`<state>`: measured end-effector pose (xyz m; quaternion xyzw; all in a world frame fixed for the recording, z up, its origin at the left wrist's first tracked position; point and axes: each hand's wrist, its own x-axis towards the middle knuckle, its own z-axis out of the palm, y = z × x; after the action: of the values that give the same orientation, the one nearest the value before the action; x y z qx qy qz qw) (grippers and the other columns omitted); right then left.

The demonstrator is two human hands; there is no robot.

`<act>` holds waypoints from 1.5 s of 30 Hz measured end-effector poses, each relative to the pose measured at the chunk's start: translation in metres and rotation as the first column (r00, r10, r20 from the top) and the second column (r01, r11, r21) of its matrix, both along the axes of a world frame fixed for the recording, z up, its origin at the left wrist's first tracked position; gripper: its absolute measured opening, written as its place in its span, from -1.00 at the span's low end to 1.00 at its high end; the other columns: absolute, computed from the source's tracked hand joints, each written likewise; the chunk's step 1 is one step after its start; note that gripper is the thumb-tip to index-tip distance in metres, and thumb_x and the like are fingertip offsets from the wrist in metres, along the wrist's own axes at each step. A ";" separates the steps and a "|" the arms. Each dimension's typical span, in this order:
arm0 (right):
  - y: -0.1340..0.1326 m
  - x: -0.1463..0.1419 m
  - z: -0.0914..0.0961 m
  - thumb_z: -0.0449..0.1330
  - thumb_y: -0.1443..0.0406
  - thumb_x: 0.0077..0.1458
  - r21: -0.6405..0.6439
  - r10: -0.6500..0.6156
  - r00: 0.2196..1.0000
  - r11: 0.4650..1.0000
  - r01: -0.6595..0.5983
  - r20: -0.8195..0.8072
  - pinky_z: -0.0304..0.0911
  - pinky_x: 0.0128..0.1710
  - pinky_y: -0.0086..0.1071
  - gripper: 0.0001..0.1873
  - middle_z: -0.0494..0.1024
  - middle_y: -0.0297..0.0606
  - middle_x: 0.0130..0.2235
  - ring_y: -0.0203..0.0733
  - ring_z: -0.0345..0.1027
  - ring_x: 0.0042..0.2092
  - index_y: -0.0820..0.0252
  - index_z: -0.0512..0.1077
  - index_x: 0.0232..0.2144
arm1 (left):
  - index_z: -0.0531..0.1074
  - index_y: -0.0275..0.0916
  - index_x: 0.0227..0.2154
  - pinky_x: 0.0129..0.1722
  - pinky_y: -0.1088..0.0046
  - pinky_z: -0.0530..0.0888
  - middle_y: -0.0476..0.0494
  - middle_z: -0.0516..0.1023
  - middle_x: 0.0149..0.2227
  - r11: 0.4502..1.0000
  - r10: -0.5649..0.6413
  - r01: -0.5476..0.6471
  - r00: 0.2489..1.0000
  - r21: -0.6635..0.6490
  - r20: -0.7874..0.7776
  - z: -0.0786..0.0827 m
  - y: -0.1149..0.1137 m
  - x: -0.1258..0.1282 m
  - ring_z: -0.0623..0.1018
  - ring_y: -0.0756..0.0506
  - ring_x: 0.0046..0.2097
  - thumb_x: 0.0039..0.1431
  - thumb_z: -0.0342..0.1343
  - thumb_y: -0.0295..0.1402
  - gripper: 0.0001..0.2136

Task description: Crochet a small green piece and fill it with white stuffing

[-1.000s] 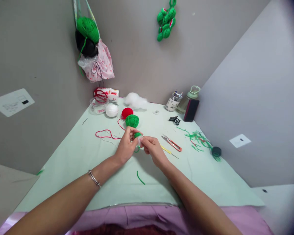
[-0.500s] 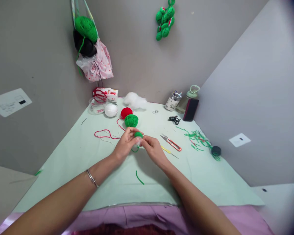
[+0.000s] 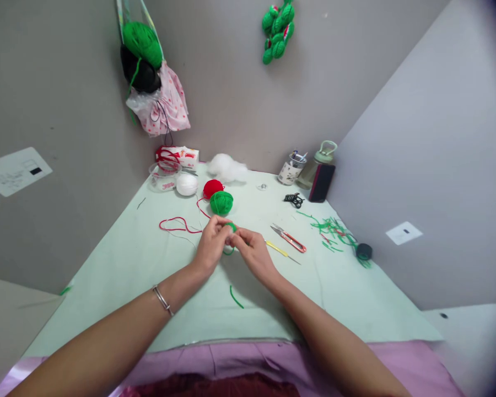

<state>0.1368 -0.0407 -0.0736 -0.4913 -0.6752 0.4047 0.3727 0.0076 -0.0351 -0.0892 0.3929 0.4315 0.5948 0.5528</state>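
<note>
My left hand (image 3: 211,244) and my right hand (image 3: 251,249) meet over the middle of the pale green table mat (image 3: 119,264). Both pinch a small green crocheted piece (image 3: 231,227) with a bit of white stuffing showing between the fingertips. A green yarn tail loops down from the piece. Just beyond the hands lie a green yarn ball (image 3: 221,202), a red yarn ball (image 3: 213,188) and a white ball (image 3: 187,184). Red yarn (image 3: 177,223) trails to the left.
Red-handled snips (image 3: 289,238) and a yellow crochet hook (image 3: 278,249) lie right of my hands. Green yarn scraps (image 3: 333,229), a dark spool (image 3: 364,251), a black clip (image 3: 294,200), a cup, a bottle, white stuffing (image 3: 227,167) and a plastic tub sit toward the back. Grey walls enclose the table.
My hands have closed in tighter round the green piece, and the white stuffing shows less than before. The view has shifted slightly.
</note>
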 end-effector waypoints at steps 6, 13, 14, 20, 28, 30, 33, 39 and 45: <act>0.010 0.008 0.003 0.17 -0.02 0.14 -0.052 -0.048 0.997 0.998 0.045 -0.053 0.02 -0.47 -0.38 -0.56 0.24 -0.44 -0.61 -0.30 0.05 -0.50 0.12 0.33 -0.61 | 0.38 -0.16 -0.28 -0.28 0.44 0.47 0.05 0.53 -0.38 0.998 -0.060 0.060 0.998 0.030 0.012 0.007 -0.006 -0.004 0.53 -0.01 -0.36 0.11 0.27 -0.31 -0.81; 0.010 0.013 0.008 0.17 -0.07 0.16 0.000 -0.040 0.999 0.999 0.040 0.010 -0.01 -0.43 -0.36 -0.53 0.20 -0.44 -0.58 -0.28 0.03 -0.48 0.10 0.29 -0.59 | 0.38 -0.17 -0.24 -0.21 0.43 0.50 -0.01 0.58 -0.27 0.992 -0.121 0.119 0.992 0.034 0.043 0.007 -0.004 -0.005 0.56 -0.01 -0.29 0.06 0.34 -0.28 -0.72; 0.008 0.013 0.009 0.17 -0.03 0.17 0.013 -0.028 0.999 1.000 0.028 0.028 0.00 -0.41 -0.35 -0.57 0.23 -0.43 -0.57 -0.27 0.06 -0.46 0.11 0.31 -0.57 | 0.38 -0.17 -0.23 -0.23 0.44 0.49 0.00 0.58 -0.28 0.994 -0.110 0.108 0.993 0.030 0.043 0.006 -0.003 -0.005 0.55 -0.01 -0.30 0.06 0.34 -0.30 -0.73; -0.010 0.002 0.006 0.16 0.21 0.14 0.061 0.014 0.995 0.998 -0.020 0.097 -0.01 -0.34 -0.32 -0.82 0.31 -0.43 -0.56 -0.25 0.06 -0.48 0.08 0.40 -0.49 | 0.37 -0.17 -0.35 -0.44 0.52 0.34 0.05 0.52 -0.43 0.999 -0.024 0.025 0.999 -0.028 0.022 -0.007 0.004 -0.002 0.43 0.03 -0.46 -0.01 0.26 -0.38 -0.81; 0.009 0.003 -0.005 0.14 0.09 0.13 -0.029 -0.019 1.000 0.999 0.019 0.011 0.03 -0.45 -0.39 -0.66 0.35 -0.41 -0.58 -0.30 0.08 -0.50 0.13 0.37 -0.58 | 0.35 -0.16 -0.36 -0.40 0.50 0.40 0.10 0.45 -0.49 0.998 -0.029 0.033 0.998 -0.056 0.061 0.000 -0.002 -0.001 0.44 0.02 -0.45 0.02 0.24 -0.34 -0.83; 0.015 0.008 -0.004 0.16 0.05 0.11 -0.036 -0.036 0.999 0.999 0.036 -0.006 0.03 -0.47 -0.40 -0.63 0.35 -0.41 -0.58 -0.31 0.07 -0.51 0.13 0.35 -0.60 | 0.36 -0.16 -0.32 -0.28 0.45 0.48 0.07 0.50 -0.41 0.998 -0.058 0.061 0.995 -0.035 0.079 0.004 -0.005 -0.001 0.51 0.00 -0.38 0.07 0.27 -0.28 -0.80; 0.019 0.015 0.000 0.16 0.02 0.13 -0.030 -0.049 0.999 0.998 0.049 -0.012 0.05 -0.45 -0.40 -0.60 0.36 -0.41 -0.58 -0.31 0.09 -0.49 0.13 0.33 -0.59 | 0.38 -0.17 -0.27 -0.18 0.41 0.51 0.05 0.52 -0.33 0.996 -0.090 0.092 0.992 -0.010 0.083 0.006 -0.006 -0.002 0.56 -0.01 -0.32 0.05 0.35 -0.24 -0.73; 0.009 0.015 0.005 0.13 0.05 0.21 0.021 0.010 0.999 1.000 -0.011 0.047 0.06 -0.38 -0.37 -0.64 0.39 -0.39 -0.53 -0.25 0.14 -0.45 0.13 0.41 -0.50 | 0.36 -0.18 -0.29 -0.34 0.47 0.44 0.08 0.49 -0.36 0.999 -0.053 0.053 0.998 0.000 0.042 -0.006 0.004 -0.004 0.48 0.04 -0.43 0.02 0.36 -0.32 -0.72; -0.011 0.001 0.001 0.17 0.21 0.15 0.068 0.004 0.996 0.998 -0.010 0.090 -0.02 -0.35 -0.33 -0.80 0.30 -0.43 -0.57 -0.25 0.06 -0.49 0.09 0.38 -0.50 | 0.36 -0.18 -0.37 -0.45 0.51 0.35 0.06 0.50 -0.42 1.000 0.012 -0.012 1.000 0.002 -0.014 -0.015 0.010 -0.006 0.42 0.03 -0.47 0.01 0.30 -0.41 -0.80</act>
<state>0.1374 -0.0520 -0.0726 -0.4936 -0.7064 0.3603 0.3571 0.0014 -0.0256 -0.1039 0.3951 0.4370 0.5959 0.5457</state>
